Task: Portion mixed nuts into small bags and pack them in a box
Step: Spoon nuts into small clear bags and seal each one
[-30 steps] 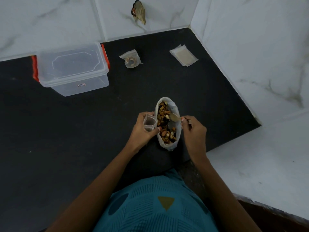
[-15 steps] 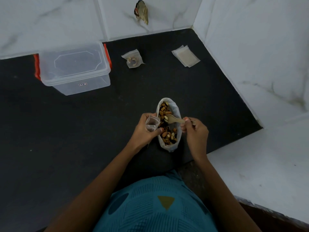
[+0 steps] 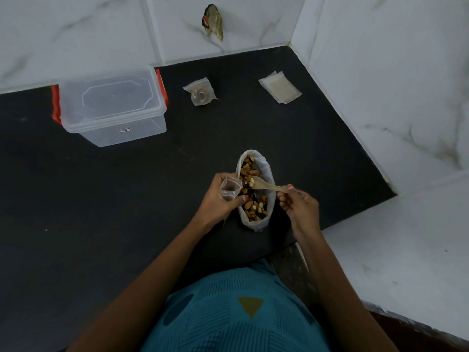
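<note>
A large open bag of mixed nuts (image 3: 269, 171) stands on the black counter (image 3: 127, 199) in front of me. My left hand (image 3: 218, 199) grips a small clear bag (image 3: 229, 188), held open at the big bag's left side. My right hand (image 3: 299, 205) pinches the handle of a wooden spoon (image 3: 264, 185), whose bowl lies over the nuts near the small bag's mouth. A filled small bag (image 3: 200, 91) lies at the back of the counter. A clear plastic box (image 3: 111, 105) with red clips and its lid on sits at the back left.
A stack of empty small bags (image 3: 279, 87) lies at the back right near the marble wall. White marble walls (image 3: 393, 72) close in the counter behind and to the right. A lower white ledge (image 3: 393, 250) runs at the right front.
The spoon's bowl has moved left across the nut bag towards the small bag. My right hand has slid back along the handle and now pinches its end.
</note>
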The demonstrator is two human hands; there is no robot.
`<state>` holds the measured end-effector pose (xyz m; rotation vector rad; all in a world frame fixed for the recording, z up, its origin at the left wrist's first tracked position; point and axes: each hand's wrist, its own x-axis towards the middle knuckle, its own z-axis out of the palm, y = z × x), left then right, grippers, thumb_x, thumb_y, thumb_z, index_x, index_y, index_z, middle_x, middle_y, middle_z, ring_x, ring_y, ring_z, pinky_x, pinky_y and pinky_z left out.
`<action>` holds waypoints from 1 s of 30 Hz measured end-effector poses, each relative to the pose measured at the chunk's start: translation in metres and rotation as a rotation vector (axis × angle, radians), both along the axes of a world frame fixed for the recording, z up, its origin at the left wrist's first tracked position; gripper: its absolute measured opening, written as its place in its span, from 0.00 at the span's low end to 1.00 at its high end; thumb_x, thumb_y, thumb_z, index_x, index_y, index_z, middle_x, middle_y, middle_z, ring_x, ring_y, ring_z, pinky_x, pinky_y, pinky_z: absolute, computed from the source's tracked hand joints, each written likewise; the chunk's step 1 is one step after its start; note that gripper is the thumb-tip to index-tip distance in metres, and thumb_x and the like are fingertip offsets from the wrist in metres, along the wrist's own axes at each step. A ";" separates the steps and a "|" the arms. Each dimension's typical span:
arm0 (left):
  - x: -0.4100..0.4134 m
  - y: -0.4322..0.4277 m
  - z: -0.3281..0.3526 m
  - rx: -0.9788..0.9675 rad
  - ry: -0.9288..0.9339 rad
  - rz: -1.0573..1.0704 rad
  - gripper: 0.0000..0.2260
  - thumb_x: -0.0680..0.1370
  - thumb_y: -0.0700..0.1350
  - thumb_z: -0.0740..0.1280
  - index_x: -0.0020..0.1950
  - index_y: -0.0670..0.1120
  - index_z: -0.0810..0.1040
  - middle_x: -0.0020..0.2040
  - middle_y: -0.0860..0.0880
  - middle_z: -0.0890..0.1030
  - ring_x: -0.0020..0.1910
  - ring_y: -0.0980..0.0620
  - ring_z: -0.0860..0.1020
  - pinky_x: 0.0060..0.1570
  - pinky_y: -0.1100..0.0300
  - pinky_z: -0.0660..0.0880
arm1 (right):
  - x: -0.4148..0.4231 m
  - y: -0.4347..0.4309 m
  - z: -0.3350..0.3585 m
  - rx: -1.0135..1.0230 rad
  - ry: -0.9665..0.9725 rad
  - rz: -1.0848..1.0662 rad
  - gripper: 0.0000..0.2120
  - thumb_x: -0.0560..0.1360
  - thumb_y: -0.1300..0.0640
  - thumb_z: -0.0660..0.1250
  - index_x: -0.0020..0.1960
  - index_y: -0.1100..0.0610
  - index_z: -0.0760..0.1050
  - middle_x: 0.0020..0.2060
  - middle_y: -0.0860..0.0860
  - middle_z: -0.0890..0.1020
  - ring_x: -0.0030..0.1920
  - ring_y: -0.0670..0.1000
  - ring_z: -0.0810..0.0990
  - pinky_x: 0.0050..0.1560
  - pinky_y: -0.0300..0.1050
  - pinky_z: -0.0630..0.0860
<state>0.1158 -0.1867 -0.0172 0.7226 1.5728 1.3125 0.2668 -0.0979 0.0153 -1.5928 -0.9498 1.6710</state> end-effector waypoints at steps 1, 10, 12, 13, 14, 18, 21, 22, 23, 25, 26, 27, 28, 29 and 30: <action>0.000 0.000 0.000 -0.002 0.003 0.002 0.21 0.71 0.37 0.71 0.60 0.49 0.67 0.58 0.55 0.74 0.56 0.59 0.75 0.51 0.64 0.75 | 0.002 0.000 0.002 -0.025 0.029 -0.009 0.08 0.77 0.61 0.62 0.41 0.61 0.76 0.33 0.53 0.78 0.33 0.45 0.75 0.34 0.32 0.75; 0.000 0.000 -0.001 -0.012 0.011 -0.011 0.22 0.71 0.37 0.71 0.61 0.48 0.67 0.58 0.55 0.73 0.56 0.61 0.75 0.50 0.65 0.75 | 0.012 0.000 0.007 -0.054 0.076 -0.002 0.07 0.77 0.61 0.62 0.42 0.59 0.76 0.34 0.52 0.78 0.35 0.45 0.76 0.39 0.35 0.75; 0.000 0.000 0.000 -0.012 0.014 -0.015 0.22 0.71 0.37 0.71 0.61 0.48 0.67 0.58 0.57 0.73 0.55 0.62 0.75 0.47 0.68 0.75 | 0.010 -0.001 0.005 -0.001 0.036 0.017 0.08 0.77 0.61 0.62 0.41 0.59 0.76 0.34 0.53 0.78 0.36 0.46 0.76 0.40 0.37 0.75; 0.000 0.000 0.000 -0.014 0.015 -0.017 0.22 0.71 0.37 0.71 0.61 0.48 0.67 0.57 0.57 0.73 0.54 0.63 0.75 0.47 0.69 0.75 | 0.009 -0.002 0.004 0.027 0.012 0.032 0.08 0.77 0.61 0.62 0.41 0.59 0.76 0.34 0.53 0.78 0.36 0.46 0.76 0.41 0.37 0.75; 0.001 0.000 0.001 -0.015 0.012 -0.019 0.22 0.72 0.37 0.71 0.61 0.48 0.67 0.56 0.58 0.73 0.54 0.64 0.75 0.46 0.70 0.75 | 0.006 -0.003 0.002 0.050 -0.010 0.047 0.08 0.77 0.61 0.62 0.41 0.59 0.77 0.34 0.53 0.78 0.36 0.46 0.76 0.41 0.38 0.75; 0.002 0.000 0.002 -0.013 0.009 -0.018 0.21 0.71 0.37 0.71 0.60 0.48 0.67 0.55 0.58 0.74 0.53 0.63 0.75 0.47 0.68 0.75 | -0.002 -0.004 -0.003 0.051 -0.014 0.046 0.09 0.77 0.61 0.62 0.41 0.60 0.77 0.33 0.52 0.79 0.35 0.46 0.76 0.40 0.37 0.74; 0.001 -0.001 0.002 -0.021 0.005 -0.019 0.22 0.71 0.38 0.71 0.61 0.48 0.67 0.56 0.58 0.74 0.54 0.63 0.75 0.48 0.68 0.75 | 0.001 -0.002 -0.002 -0.020 0.068 -0.012 0.07 0.77 0.61 0.62 0.42 0.60 0.76 0.34 0.53 0.78 0.35 0.45 0.76 0.36 0.34 0.75; 0.000 -0.002 0.003 -0.023 0.002 -0.021 0.22 0.71 0.38 0.71 0.61 0.49 0.67 0.56 0.57 0.74 0.54 0.63 0.75 0.49 0.67 0.74 | 0.004 -0.001 -0.002 -0.036 0.088 -0.026 0.07 0.77 0.61 0.62 0.43 0.61 0.76 0.34 0.53 0.78 0.35 0.45 0.76 0.35 0.33 0.76; 0.000 -0.002 0.003 -0.025 0.001 -0.022 0.22 0.71 0.38 0.71 0.61 0.49 0.67 0.56 0.57 0.74 0.55 0.62 0.75 0.49 0.67 0.74 | 0.007 0.000 0.000 -0.046 0.100 -0.037 0.06 0.77 0.61 0.62 0.43 0.61 0.76 0.34 0.53 0.78 0.35 0.45 0.76 0.34 0.33 0.76; -0.001 -0.002 0.003 -0.029 0.005 -0.020 0.22 0.71 0.38 0.71 0.61 0.49 0.67 0.57 0.55 0.74 0.56 0.60 0.75 0.49 0.67 0.74 | 0.011 0.000 0.002 -0.056 0.104 -0.044 0.06 0.77 0.61 0.62 0.44 0.60 0.76 0.35 0.52 0.78 0.35 0.45 0.77 0.35 0.33 0.76; -0.002 -0.002 0.003 -0.031 0.016 -0.015 0.23 0.71 0.38 0.72 0.62 0.49 0.67 0.59 0.53 0.73 0.57 0.58 0.75 0.49 0.66 0.75 | 0.013 0.000 0.004 -0.057 0.102 -0.043 0.06 0.77 0.60 0.62 0.45 0.60 0.76 0.35 0.52 0.79 0.36 0.45 0.77 0.36 0.34 0.75; -0.003 -0.002 0.002 -0.033 0.033 -0.010 0.24 0.71 0.39 0.72 0.62 0.50 0.67 0.60 0.51 0.73 0.58 0.57 0.74 0.50 0.66 0.75 | 0.015 0.000 0.006 -0.057 0.103 -0.044 0.06 0.77 0.60 0.62 0.45 0.60 0.76 0.35 0.52 0.79 0.36 0.45 0.77 0.37 0.35 0.75; -0.004 -0.003 0.002 -0.034 0.050 -0.006 0.24 0.71 0.39 0.72 0.62 0.50 0.67 0.62 0.49 0.72 0.60 0.55 0.74 0.51 0.65 0.75 | 0.016 0.000 0.008 -0.056 0.107 -0.047 0.06 0.77 0.60 0.62 0.45 0.60 0.76 0.35 0.52 0.79 0.36 0.45 0.76 0.38 0.36 0.75; -0.004 -0.003 0.002 -0.031 0.065 -0.002 0.24 0.70 0.39 0.73 0.61 0.51 0.67 0.62 0.48 0.72 0.60 0.54 0.74 0.51 0.64 0.75 | 0.017 0.000 0.010 -0.056 0.114 -0.050 0.07 0.77 0.60 0.62 0.44 0.60 0.76 0.35 0.52 0.79 0.37 0.45 0.76 0.39 0.36 0.74; -0.004 -0.003 0.002 -0.024 0.077 0.002 0.23 0.70 0.39 0.73 0.61 0.51 0.67 0.62 0.47 0.72 0.60 0.54 0.74 0.50 0.65 0.75 | 0.019 0.000 0.013 -0.058 0.122 -0.053 0.07 0.77 0.60 0.62 0.44 0.59 0.77 0.35 0.52 0.79 0.37 0.45 0.76 0.39 0.36 0.74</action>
